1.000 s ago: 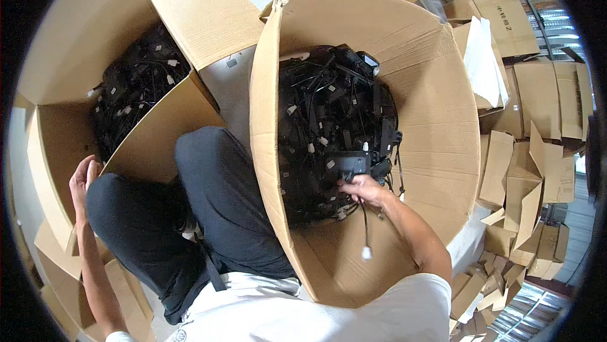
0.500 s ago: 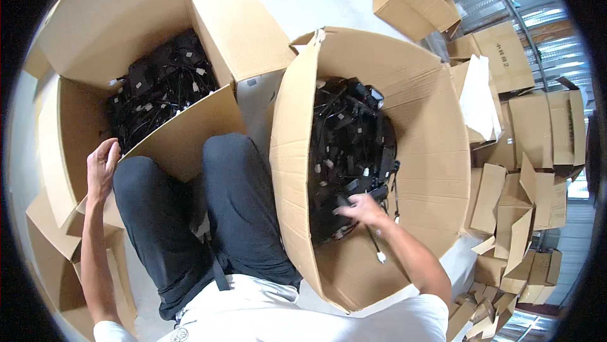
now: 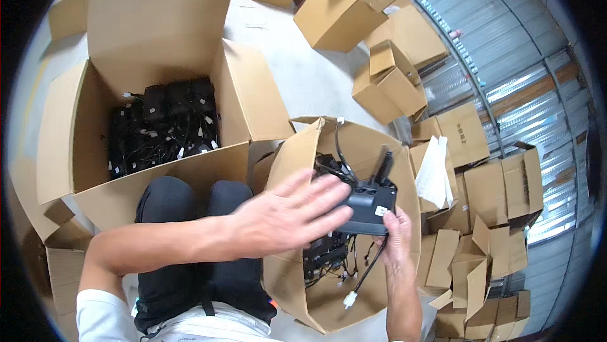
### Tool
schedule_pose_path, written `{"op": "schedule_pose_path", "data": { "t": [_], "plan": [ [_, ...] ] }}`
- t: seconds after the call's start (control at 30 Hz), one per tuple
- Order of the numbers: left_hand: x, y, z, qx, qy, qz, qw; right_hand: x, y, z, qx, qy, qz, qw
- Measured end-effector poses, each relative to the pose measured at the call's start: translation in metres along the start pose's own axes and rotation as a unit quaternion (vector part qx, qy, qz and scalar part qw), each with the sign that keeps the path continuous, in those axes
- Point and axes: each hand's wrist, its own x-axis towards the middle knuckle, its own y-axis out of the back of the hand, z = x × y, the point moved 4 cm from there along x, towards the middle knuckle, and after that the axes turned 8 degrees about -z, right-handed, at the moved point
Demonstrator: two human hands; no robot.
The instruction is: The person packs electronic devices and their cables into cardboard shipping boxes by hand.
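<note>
My right hand grips the edge of a black plastic unit with cables, holding it up over the right cardboard box. Its thumb rests near a small white label. One cable ends in a white connector that dangles below the hand. My left hand, slightly blurred, reaches across my lap with fingers spread, in front of the unit's left side; whether it touches the unit I cannot tell. More black wired units lie in the right box, partly hidden by my hands.
To the left stands an open cardboard box with a layer of black wired units. A white sheet hangs by the boxes at right. Several opened cartons lie farther off, beside a corrugated metal wall.
My right hand has lifted a black unit from the right box. My left hand has left the left box's edge and swung across to the unit. The view has shifted.
</note>
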Motion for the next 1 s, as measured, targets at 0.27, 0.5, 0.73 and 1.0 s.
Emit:
{"op": "schedule_pose_path", "data": {
  "t": [0.27, 0.5, 0.73, 1.0],
  "plan": [
    [-0.031, -0.019, -0.04, -0.212, 0.182, 0.17, 0.945, 0.017, -0.052, -0.03, -0.111, 0.042, -0.003, 0.993],
    [-0.078, -0.046, -0.1, -0.721, 0.445, 0.204, 0.49, 0.036, -0.1, -0.077, -0.354, 0.292, -0.041, 0.887],
    [-0.08, -0.025, -0.092, -0.816, 0.394, 0.229, 0.357, 0.044, -0.153, -0.083, -0.476, 0.283, -0.094, 0.827],
    [-0.078, -0.04, -0.087, -0.752, 0.342, 0.251, 0.505, 0.047, -0.17, -0.056, -0.336, 0.277, -0.103, 0.894]
  ]
}}
